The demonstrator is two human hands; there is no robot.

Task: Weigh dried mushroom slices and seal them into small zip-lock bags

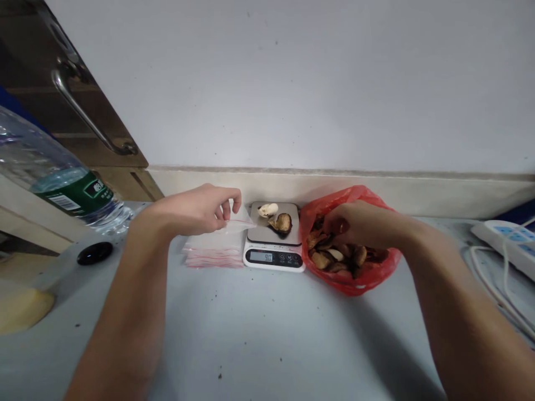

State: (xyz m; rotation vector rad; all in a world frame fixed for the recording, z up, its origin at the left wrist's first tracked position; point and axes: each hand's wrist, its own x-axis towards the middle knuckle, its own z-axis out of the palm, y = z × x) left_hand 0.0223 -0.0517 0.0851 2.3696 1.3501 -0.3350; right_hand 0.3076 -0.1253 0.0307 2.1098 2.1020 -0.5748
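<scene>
My left hand pinches a clear zip-lock bag with a red seal line, lifted above a stack of similar bags. Just right of the stack, a kitchen scale reads about 9.0 on its display. Two dried mushroom pieces, one pale and one dark brown, lie on its plate. My right hand reaches into a red plastic bag of dried mushrooms. Its fingers are curled among the pieces, and their tips are partly hidden.
A large water bottle with a green label stands at the left, near a black oval object. A yellowish item lies at the left edge. On the right are a white device and its cable. A wall rises behind.
</scene>
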